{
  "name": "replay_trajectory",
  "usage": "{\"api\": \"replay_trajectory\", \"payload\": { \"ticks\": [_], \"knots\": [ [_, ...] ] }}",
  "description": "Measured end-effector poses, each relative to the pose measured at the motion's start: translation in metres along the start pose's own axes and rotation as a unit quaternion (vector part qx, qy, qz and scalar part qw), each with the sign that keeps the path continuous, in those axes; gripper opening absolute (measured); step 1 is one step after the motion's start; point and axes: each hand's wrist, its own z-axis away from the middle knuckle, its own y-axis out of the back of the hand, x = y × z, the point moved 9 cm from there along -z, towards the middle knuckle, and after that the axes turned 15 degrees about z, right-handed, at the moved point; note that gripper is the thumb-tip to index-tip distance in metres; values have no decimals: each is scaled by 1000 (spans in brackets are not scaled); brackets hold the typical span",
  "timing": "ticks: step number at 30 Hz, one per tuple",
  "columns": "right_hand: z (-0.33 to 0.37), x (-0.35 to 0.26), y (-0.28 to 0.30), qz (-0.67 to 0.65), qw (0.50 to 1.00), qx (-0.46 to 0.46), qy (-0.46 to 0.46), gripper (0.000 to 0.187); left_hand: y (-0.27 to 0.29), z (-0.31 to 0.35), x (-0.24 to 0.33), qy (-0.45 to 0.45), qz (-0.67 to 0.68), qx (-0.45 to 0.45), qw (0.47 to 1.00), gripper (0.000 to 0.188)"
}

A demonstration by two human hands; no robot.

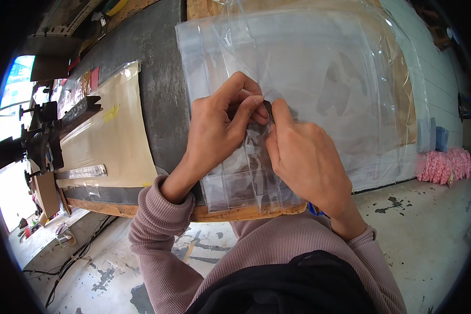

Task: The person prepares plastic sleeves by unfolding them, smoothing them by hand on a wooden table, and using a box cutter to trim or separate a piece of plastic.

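head fisheye | looking down | near, above left hand [214,125], right hand [310,153]

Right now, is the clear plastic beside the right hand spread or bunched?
Spread: the clear plastic lies broad and mostly flat, extending well beyond the right hand. Whether it hides any fold, I cannot tell.

So we've got our left hand [220,125] pinching clear film [254,157], right hand [311,152] curled just beside it. Bigger plastic sheets [309,57] spread beyond the grip, beige sheet [123,125] off left, pink bundle [445,166] far right.
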Motion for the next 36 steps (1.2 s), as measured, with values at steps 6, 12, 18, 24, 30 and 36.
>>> {"api": "replay_trajectory", "payload": {
  "ticks": [6, 12, 18, 24, 30, 36],
  "knots": [
    [-2, 1, -1, -13, 1000, -16, 4, 16, 0, 0, -2, 7, 22, -4, 1000, 1],
    [-3, 2, 0, -18, 1000, -17, -2, 15, 4, -4, 20, -59, -142, 13, 988, 5],
    [-3, 2, 0, -27, 999, -20, 1, 16, 5, -6, 31, -93, -185, 43, 977, 9],
    [-3, 3, 1, -32, 999, -10, 11, 17, 6, -7, 30, -86, -184, 43, 978, 9],
    [-4, 5, 3, -44, 999, -26, -2, 17, 7, -9, 25, -74, -152, 49, 984, 10],
    [-6, 8, 1, -56, 998, -37, -2, 19, 7, -9, 25, -62, -155, 52, 985, 10]
  ]
}}
